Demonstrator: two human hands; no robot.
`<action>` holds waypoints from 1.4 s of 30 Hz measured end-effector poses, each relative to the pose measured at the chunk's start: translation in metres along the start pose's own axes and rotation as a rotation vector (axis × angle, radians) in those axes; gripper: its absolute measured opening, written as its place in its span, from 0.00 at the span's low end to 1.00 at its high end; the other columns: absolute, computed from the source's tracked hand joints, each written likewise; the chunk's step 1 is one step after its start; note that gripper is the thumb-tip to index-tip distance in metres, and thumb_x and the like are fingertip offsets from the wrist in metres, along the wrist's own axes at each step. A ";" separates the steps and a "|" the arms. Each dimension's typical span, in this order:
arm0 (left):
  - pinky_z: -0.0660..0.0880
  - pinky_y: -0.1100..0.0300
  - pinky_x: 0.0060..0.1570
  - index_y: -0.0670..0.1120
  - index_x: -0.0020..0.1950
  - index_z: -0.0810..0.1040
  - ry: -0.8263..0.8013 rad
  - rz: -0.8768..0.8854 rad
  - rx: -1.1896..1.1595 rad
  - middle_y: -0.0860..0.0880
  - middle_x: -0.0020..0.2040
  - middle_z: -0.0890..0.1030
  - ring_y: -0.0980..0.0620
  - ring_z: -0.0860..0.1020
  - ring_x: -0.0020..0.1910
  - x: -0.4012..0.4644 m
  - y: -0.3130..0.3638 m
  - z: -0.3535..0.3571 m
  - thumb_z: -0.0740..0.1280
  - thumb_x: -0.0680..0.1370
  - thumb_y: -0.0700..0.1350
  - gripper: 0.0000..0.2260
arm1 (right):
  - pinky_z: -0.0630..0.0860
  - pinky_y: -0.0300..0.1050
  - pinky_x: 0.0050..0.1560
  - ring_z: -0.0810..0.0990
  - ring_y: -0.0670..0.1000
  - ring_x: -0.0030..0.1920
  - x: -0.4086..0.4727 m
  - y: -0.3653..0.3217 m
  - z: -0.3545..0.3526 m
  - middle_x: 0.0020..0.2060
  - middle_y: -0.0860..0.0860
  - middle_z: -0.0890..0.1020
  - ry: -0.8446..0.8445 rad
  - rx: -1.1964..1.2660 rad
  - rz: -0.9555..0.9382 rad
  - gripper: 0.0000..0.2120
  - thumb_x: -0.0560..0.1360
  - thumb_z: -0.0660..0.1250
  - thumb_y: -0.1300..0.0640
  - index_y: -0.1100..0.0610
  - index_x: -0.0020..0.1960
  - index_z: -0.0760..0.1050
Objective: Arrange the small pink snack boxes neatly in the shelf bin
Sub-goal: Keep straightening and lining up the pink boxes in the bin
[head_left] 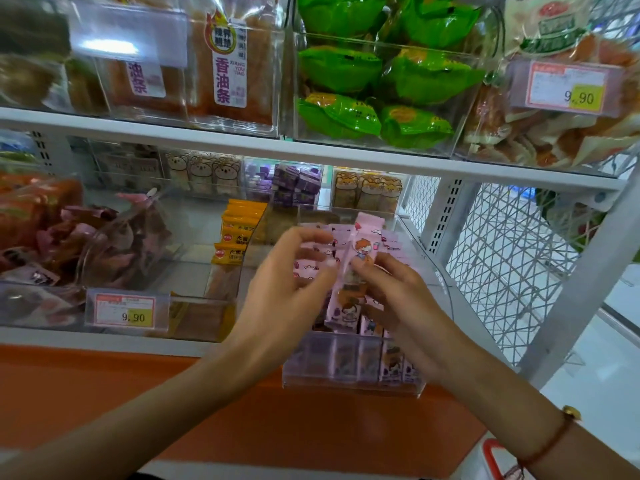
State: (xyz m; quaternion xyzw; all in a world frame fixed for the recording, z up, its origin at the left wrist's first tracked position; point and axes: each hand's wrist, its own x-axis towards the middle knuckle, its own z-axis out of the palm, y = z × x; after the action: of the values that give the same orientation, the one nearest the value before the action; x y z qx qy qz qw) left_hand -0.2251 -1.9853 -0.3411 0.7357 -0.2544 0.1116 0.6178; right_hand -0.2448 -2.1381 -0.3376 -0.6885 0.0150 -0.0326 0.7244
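A clear shelf bin (351, 379) on the lower shelf holds several small pink snack boxes (317, 244) printed with a cartoon figure. My right hand (391, 289) pinches one long pink box (360, 258) and holds it upright over the bin. My left hand (291, 275) hovers just left of that box, fingers spread and curled, with its fingertips near the box's edge; it holds nothing that I can see. More pink boxes stand in a row behind the bin's front wall (391, 365), partly hidden by my hands.
Yellow-orange packets (239, 233) fill the bin to the left, beside pink wrapped snacks (114, 237) and a 9.90 price tag (125, 310). Purple boxes (296, 185) sit behind. Green packets (377, 81) fill the upper shelf. A white wire mesh panel (502, 258) closes the right side.
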 end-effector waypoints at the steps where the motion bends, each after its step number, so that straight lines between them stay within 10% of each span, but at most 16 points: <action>1: 0.77 0.68 0.43 0.57 0.59 0.73 -0.030 0.003 0.042 0.60 0.54 0.77 0.65 0.77 0.50 -0.002 -0.001 0.002 0.68 0.75 0.49 0.14 | 0.76 0.47 0.50 0.82 0.51 0.49 0.000 0.000 -0.001 0.49 0.52 0.83 -0.004 0.037 0.009 0.15 0.76 0.67 0.52 0.56 0.61 0.75; 6: 0.75 0.71 0.44 0.58 0.58 0.71 -0.044 0.069 0.203 0.64 0.54 0.75 0.66 0.75 0.52 -0.004 -0.007 0.008 0.74 0.69 0.54 0.21 | 0.79 0.44 0.43 0.84 0.51 0.42 -0.001 0.000 -0.002 0.43 0.52 0.84 -0.024 0.138 -0.024 0.12 0.76 0.67 0.54 0.57 0.58 0.76; 15: 0.76 0.71 0.46 0.59 0.62 0.72 -0.085 0.075 0.154 0.66 0.56 0.77 0.68 0.76 0.53 -0.003 -0.010 0.010 0.70 0.75 0.50 0.17 | 0.72 0.47 0.59 0.79 0.46 0.50 -0.002 -0.005 -0.009 0.42 0.46 0.82 -0.047 0.151 -0.108 0.05 0.76 0.63 0.55 0.52 0.50 0.76; 21: 0.69 0.71 0.60 0.58 0.69 0.69 -0.103 0.163 0.182 0.62 0.65 0.74 0.66 0.71 0.63 -0.003 -0.008 0.009 0.65 0.78 0.49 0.20 | 0.78 0.49 0.58 0.82 0.45 0.53 -0.006 -0.006 -0.011 0.50 0.47 0.83 0.134 -0.070 -0.290 0.23 0.66 0.72 0.50 0.51 0.59 0.74; 27: 0.74 0.70 0.53 0.58 0.61 0.73 -0.017 0.247 0.233 0.61 0.56 0.77 0.62 0.76 0.56 0.002 -0.008 0.007 0.75 0.71 0.45 0.21 | 0.81 0.49 0.51 0.83 0.49 0.51 -0.010 -0.007 -0.008 0.48 0.48 0.84 0.178 -0.148 -0.408 0.25 0.60 0.74 0.43 0.52 0.52 0.75; 42: 0.76 0.69 0.37 0.49 0.57 0.81 -0.345 -0.376 -0.336 0.50 0.43 0.85 0.58 0.82 0.40 0.007 0.001 0.005 0.65 0.71 0.56 0.19 | 0.75 0.34 0.35 0.83 0.45 0.36 -0.008 -0.013 -0.015 0.36 0.49 0.85 0.135 -0.015 -0.208 0.17 0.68 0.70 0.50 0.59 0.53 0.78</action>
State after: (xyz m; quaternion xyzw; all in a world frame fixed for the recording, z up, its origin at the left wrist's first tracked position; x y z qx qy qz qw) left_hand -0.2208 -1.9919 -0.3378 0.6653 -0.2296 -0.1750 0.6885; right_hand -0.2541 -2.1530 -0.3259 -0.6878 -0.0074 -0.1538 0.7094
